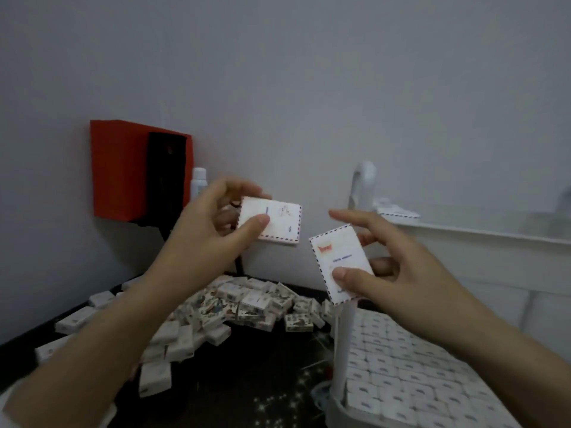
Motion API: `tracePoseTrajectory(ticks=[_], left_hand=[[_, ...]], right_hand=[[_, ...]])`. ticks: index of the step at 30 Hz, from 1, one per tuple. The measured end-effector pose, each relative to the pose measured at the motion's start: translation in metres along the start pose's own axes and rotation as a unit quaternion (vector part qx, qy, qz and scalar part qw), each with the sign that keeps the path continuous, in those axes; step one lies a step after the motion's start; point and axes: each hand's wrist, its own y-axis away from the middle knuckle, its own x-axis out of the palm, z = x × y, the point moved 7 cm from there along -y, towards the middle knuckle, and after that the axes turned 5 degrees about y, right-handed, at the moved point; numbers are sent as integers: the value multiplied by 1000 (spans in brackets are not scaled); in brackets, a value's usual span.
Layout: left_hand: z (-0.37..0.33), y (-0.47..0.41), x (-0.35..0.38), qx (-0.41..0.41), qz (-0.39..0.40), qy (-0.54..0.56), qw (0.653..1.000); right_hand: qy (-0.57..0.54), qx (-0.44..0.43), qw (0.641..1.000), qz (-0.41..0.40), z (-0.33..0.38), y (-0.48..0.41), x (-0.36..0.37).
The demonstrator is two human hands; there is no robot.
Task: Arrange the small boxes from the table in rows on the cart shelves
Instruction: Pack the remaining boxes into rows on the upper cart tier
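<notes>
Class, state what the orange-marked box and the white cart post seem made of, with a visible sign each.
Orange-marked box: probably matte printed card; flat faces, crisp edges. White cart post: plastic or painted metal, unclear which; smooth, rounded, slight sheen.

Illegible print on piled boxes (253,304)

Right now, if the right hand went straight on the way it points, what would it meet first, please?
Probably the box that the left hand holds: the right hand has its fingers aimed at it. Depth is unclear, so it might miss.
</notes>
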Motion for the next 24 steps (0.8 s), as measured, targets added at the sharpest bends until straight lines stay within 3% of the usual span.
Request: tracePoseTrajectory(ticks=[6, 13, 18, 24], left_hand=[[-56, -95, 56, 20, 130, -61, 989], [-46, -186, 118, 23, 147, -75, 986], [-22, -222, 166, 15, 208, -101, 973], [3, -255, 192, 12, 219, -140, 966]], right_hand=[[40, -16, 996, -74, 27, -29, -106], [159, 151, 968, -122, -36, -106, -177], [331, 216, 919, -9, -104, -159, -165], [359, 283, 878, 144, -167, -169, -137]])
